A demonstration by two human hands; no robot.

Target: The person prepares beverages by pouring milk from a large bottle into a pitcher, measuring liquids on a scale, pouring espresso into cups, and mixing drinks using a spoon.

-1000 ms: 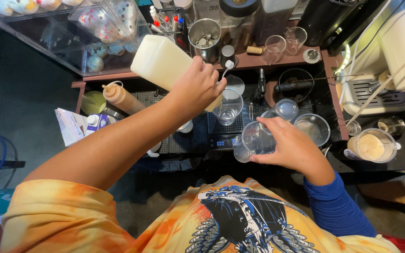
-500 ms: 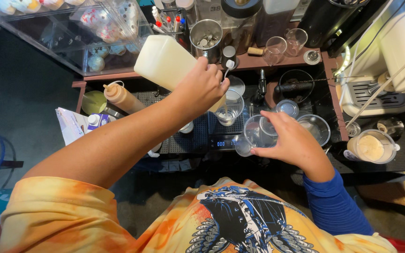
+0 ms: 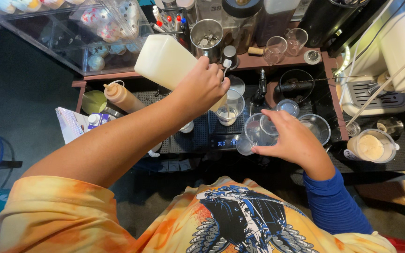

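Observation:
My left hand (image 3: 203, 87) grips a large cream-coloured squeeze bottle (image 3: 166, 61), tipped nozzle-down over a clear plastic cup (image 3: 228, 107) that stands on a small black digital scale (image 3: 226, 139). A little pale liquid lies in the bottom of that cup. My right hand (image 3: 290, 139) holds a second clear cup (image 3: 255, 132) tilted on its side, just right of the scale. The bottle's nozzle is hidden behind my left hand.
On the black counter stand a tan squeeze bottle (image 3: 122, 96), a glass bowl (image 3: 317, 127), a jug of cream-coloured liquid (image 3: 371, 146) and a white machine (image 3: 390, 70). A wooden shelf (image 3: 258, 61) behind carries a metal cup (image 3: 206, 33) and small glasses. A clear display case (image 3: 71, 33) sits far left.
My right hand has carried the empty cup up and right, closer to the scale. The tipped bottle has shifted slightly over the cup on the scale.

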